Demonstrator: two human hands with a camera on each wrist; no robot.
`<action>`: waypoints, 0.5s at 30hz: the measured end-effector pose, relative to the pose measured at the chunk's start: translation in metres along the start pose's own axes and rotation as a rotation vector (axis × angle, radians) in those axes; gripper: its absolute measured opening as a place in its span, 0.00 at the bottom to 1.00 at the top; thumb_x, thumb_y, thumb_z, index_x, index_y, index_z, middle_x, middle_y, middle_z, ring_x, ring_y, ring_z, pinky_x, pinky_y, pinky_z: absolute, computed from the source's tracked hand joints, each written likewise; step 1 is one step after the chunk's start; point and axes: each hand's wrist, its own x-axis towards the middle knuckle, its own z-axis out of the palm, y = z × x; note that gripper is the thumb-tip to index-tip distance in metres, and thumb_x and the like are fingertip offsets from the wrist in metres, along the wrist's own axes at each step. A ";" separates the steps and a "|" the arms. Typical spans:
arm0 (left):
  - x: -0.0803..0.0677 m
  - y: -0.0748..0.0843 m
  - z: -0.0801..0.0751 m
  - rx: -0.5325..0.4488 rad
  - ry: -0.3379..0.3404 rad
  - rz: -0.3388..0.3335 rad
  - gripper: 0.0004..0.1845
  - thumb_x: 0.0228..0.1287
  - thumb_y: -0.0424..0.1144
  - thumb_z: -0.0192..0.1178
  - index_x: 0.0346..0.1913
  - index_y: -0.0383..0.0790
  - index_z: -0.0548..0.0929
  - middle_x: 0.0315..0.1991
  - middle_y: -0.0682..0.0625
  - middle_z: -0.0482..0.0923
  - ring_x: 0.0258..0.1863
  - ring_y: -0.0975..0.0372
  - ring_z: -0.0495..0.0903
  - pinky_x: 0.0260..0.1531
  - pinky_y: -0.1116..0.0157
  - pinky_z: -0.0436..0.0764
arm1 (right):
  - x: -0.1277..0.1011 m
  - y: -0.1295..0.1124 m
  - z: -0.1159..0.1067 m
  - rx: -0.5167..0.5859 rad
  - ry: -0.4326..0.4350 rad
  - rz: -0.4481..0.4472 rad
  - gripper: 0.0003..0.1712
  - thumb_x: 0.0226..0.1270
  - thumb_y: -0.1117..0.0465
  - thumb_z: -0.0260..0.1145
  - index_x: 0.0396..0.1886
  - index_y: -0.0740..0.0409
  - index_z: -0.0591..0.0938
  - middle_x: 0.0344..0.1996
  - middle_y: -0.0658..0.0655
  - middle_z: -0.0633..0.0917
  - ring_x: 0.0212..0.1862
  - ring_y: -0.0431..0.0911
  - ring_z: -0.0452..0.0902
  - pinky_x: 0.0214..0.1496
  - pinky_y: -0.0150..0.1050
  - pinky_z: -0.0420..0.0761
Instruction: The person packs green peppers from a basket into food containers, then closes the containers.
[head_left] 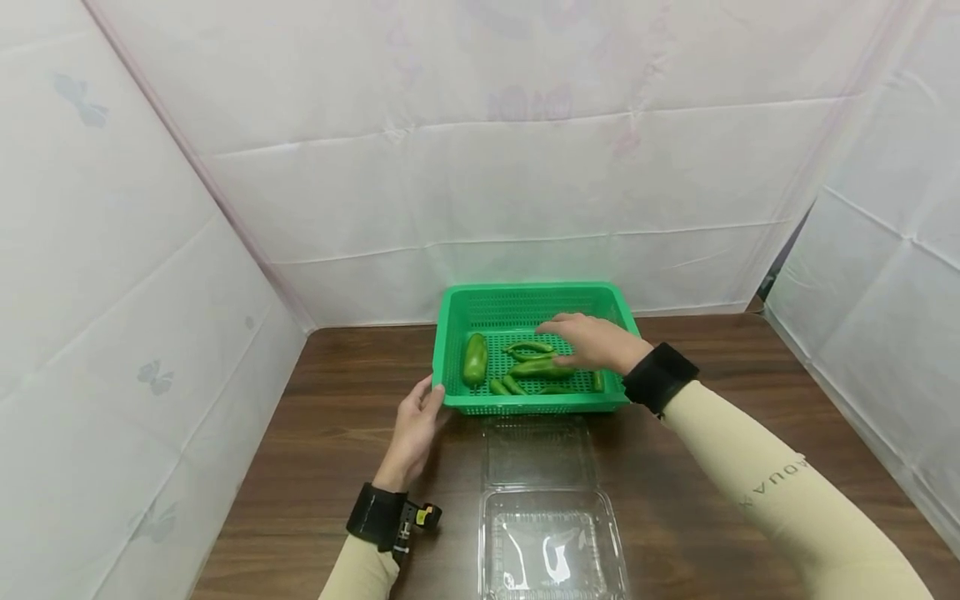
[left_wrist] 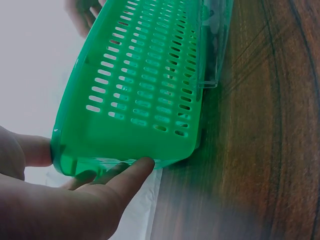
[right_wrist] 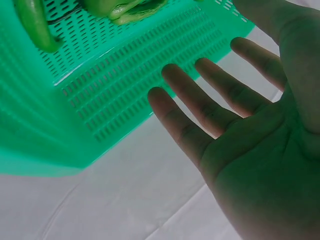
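Observation:
A green plastic basket (head_left: 525, 401) with slotted walls stands at the back of the table. In it lie a thick, smooth green cucumber-like vegetable (head_left: 475, 360) on the left and several slender green peppers (head_left: 534, 367). My left hand (head_left: 415, 429) grips the basket's near left corner; in the left wrist view its thumb is at the rim and its fingers lie along the outer wall. My right hand (head_left: 592, 342) is over the right half of the basket, palm down. Its fingers (right_wrist: 197, 110) are extended and spread, holding nothing, and the peppers (right_wrist: 37, 25) lie below and beyond them.
A clear plastic clamshell box (head_left: 551, 542) lies unfolded on the brown wooden table (head_left: 322, 467), its lid half (head_left: 538, 454) reaching up to the basket's front. White sheeting (head_left: 525, 192) hangs behind the basket and along both sides.

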 end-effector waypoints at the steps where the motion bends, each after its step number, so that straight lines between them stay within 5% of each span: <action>1: 0.000 -0.001 0.000 -0.004 -0.002 0.002 0.28 0.84 0.40 0.47 0.78 0.31 0.59 0.74 0.31 0.63 0.74 0.44 0.64 0.71 0.49 0.68 | 0.003 -0.002 0.000 -0.008 -0.008 -0.002 0.34 0.72 0.57 0.71 0.75 0.55 0.72 0.72 0.66 0.71 0.74 0.63 0.64 0.68 0.59 0.74; 15: 0.001 -0.009 0.005 -0.031 -0.004 0.027 0.29 0.84 0.41 0.47 0.78 0.29 0.58 0.73 0.29 0.64 0.74 0.42 0.64 0.71 0.48 0.67 | 0.048 -0.005 0.012 -0.077 -0.037 -0.058 0.34 0.70 0.58 0.72 0.73 0.54 0.73 0.71 0.64 0.74 0.72 0.60 0.68 0.67 0.56 0.76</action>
